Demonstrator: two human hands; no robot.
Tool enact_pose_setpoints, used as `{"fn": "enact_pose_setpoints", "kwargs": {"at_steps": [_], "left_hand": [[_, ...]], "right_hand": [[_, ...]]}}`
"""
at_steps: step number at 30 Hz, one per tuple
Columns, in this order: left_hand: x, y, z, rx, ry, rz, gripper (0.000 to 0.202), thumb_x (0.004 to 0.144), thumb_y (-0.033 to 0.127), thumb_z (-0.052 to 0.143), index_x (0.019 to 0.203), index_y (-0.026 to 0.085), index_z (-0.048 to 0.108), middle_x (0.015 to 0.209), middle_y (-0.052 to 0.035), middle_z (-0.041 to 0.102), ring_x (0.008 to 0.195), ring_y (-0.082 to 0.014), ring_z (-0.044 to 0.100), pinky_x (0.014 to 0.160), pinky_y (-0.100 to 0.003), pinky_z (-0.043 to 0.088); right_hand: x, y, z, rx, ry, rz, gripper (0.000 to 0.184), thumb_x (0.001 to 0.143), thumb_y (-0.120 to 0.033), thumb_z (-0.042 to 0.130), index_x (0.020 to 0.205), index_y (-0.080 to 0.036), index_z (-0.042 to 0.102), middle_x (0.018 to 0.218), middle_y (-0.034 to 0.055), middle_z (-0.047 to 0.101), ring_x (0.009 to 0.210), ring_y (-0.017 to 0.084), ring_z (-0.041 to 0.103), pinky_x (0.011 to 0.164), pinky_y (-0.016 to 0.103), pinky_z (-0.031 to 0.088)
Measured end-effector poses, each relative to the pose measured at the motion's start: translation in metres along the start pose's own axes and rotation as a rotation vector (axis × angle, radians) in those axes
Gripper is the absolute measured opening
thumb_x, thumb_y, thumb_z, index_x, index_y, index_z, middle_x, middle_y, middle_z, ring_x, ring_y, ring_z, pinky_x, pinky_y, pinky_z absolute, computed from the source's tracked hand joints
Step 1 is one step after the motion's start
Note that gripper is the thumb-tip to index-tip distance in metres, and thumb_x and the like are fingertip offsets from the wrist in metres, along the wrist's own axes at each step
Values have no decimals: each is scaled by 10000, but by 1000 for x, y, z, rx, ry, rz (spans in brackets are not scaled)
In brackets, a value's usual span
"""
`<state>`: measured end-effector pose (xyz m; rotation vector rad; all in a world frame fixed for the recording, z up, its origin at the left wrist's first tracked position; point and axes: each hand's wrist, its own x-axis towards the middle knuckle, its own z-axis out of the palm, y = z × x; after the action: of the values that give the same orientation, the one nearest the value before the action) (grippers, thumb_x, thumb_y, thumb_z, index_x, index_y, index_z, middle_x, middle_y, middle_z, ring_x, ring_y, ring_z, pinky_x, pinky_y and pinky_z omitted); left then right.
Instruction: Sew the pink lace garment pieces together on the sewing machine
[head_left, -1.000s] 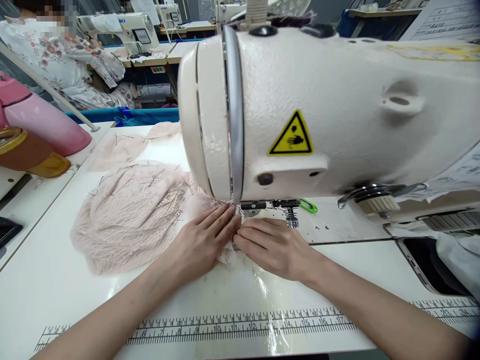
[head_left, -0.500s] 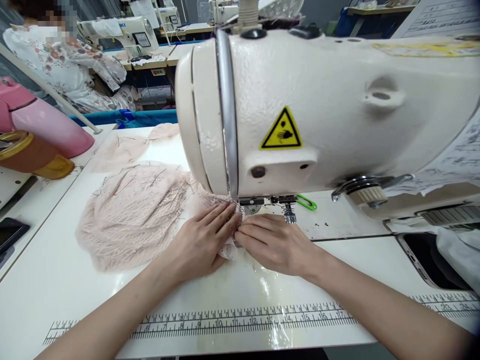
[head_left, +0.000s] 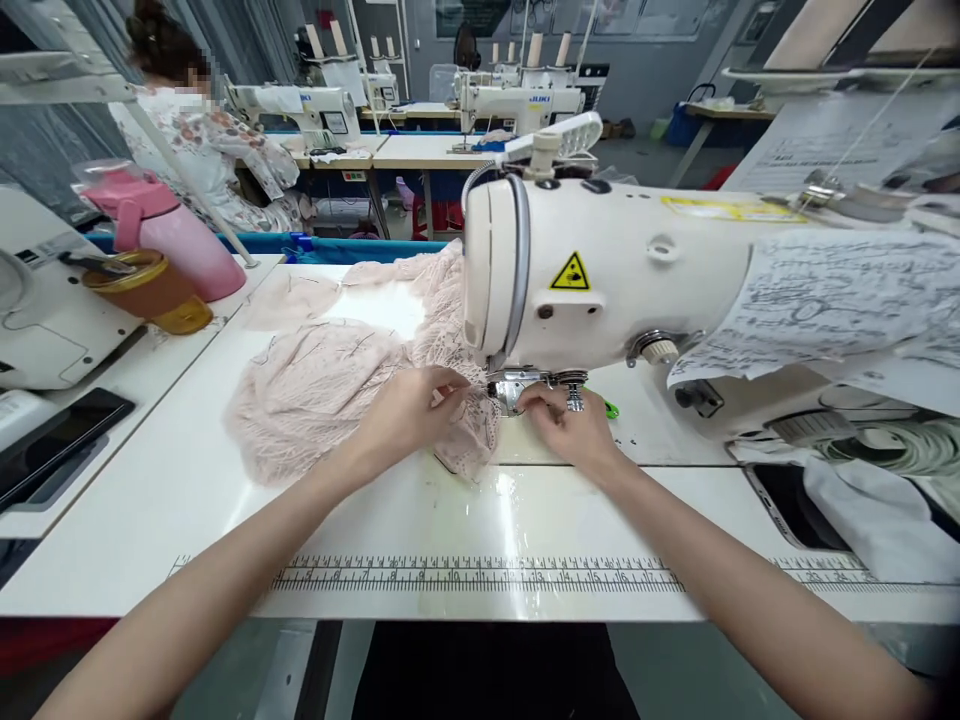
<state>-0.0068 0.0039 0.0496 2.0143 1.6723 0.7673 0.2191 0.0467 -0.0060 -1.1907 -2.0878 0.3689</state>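
Observation:
Pale pink lace fabric (head_left: 322, 390) lies gathered on the sewing table, with its narrow end beside the needle area of a white sewing machine (head_left: 615, 240). My left hand (head_left: 409, 410) is over that end, thumb and forefinger pinched at the lace just left of the presser foot (head_left: 514, 388). To the right of the foot is my right hand (head_left: 574, 425), its fingers curled together against the metal parts; what they hold, if anything, is hidden. Behind the right hand a green clip-like piece (head_left: 611, 410) shows in part.
A ruler strip (head_left: 450, 575) runs along the front of the table. At left are a pink bottle (head_left: 187, 245), an amber cup (head_left: 180, 312) and a phone (head_left: 67, 440). Another phone (head_left: 795, 510) and white cloth (head_left: 862, 520) lie at right. A person (head_left: 202, 150) sits beyond.
My hands were close together, flat on the lace in front of the foot. They are now apart, raised to either side of it. The view has pulled back and tilted up.

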Motion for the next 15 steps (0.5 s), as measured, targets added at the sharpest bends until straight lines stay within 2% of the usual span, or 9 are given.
{"fn": "enact_pose_setpoints", "kwargs": {"at_steps": [4, 7, 11, 15], "left_hand": [[6, -1, 5, -215, 20, -34, 239, 801, 211, 607, 1028, 202, 682, 1000, -54, 713, 785, -170, 635, 675, -297, 502], [10, -1, 18, -360, 45, -64, 269, 798, 184, 603, 1065, 171, 633, 1042, -69, 695, 723, -134, 630, 619, -262, 493], [13, -3, 34, -563, 115, -121, 213, 802, 160, 575, 1013, 135, 593, 1050, -95, 673, 670, -105, 611, 564, -232, 476], [11, -7, 33, -693, 201, -142, 182, 792, 178, 594, 970, 144, 600, 1044, -85, 665, 709, -104, 604, 614, -236, 477]], "right_hand": [[0, -3, 2, 16, 24, 95, 247, 751, -223, 441, 721, -235, 686, 777, -23, 709, 700, 163, 622, 678, 266, 453], [1, 0, 4, 46, 35, 175, 261, 749, -240, 418, 705, -226, 676, 730, -13, 696, 697, 171, 630, 707, 274, 471], [3, 2, 5, 78, 33, 228, 265, 731, -253, 412, 706, -214, 673, 751, 6, 698, 741, 185, 635, 752, 286, 476], [4, -3, 4, 99, 38, 254, 255, 719, -264, 411, 694, -202, 657, 748, 23, 694, 769, 191, 636, 757, 288, 473]]}}
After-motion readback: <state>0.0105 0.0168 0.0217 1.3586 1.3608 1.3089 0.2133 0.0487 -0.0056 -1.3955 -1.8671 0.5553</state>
